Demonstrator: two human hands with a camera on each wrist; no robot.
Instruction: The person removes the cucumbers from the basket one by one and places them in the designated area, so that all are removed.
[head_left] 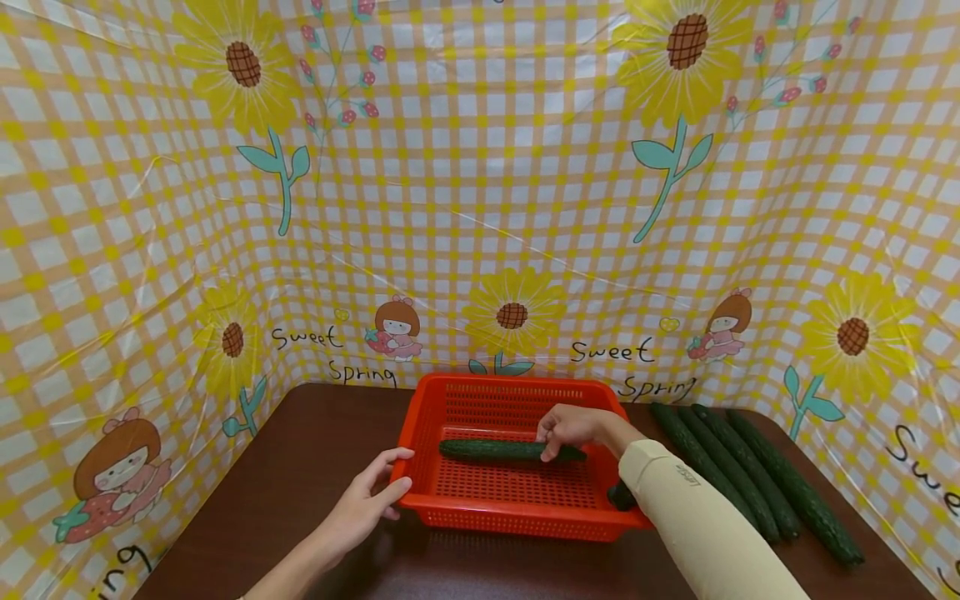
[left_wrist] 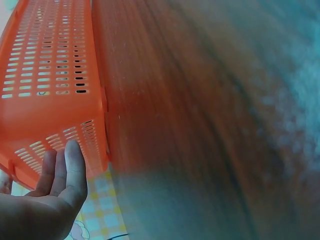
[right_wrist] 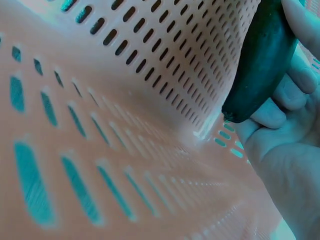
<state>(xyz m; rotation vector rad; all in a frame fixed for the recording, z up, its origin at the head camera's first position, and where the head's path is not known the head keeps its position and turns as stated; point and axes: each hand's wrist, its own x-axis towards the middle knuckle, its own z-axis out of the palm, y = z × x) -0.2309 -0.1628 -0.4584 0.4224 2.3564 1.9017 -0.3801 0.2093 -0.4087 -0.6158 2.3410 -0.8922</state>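
A red plastic basket (head_left: 517, 521) with slotted walls stands on the dark table. My left hand (head_left: 367, 498) grips its left rim, thumb on top and fingers against the outer wall, which the left wrist view shows with the fingers (left_wrist: 75, 165) bent up along it. Inside the basket, a long dark green cucumber (head_left: 487, 451) lies crosswise. Near its right end my right hand (head_left: 573, 427) holds it between thumb and fingers. From the right wrist, the cucumber's end (right_wrist: 260, 70) sticks out past the palm, above the slotted floor.
Several more cucumbers (head_left: 738, 471) lie side by side on the table to the right of the basket. A checked, flower-printed cloth (head_left: 480, 192) hangs around the back and sides. Below the right forearm a dark rounded thing (head_left: 621, 497) shows at the basket's corner.
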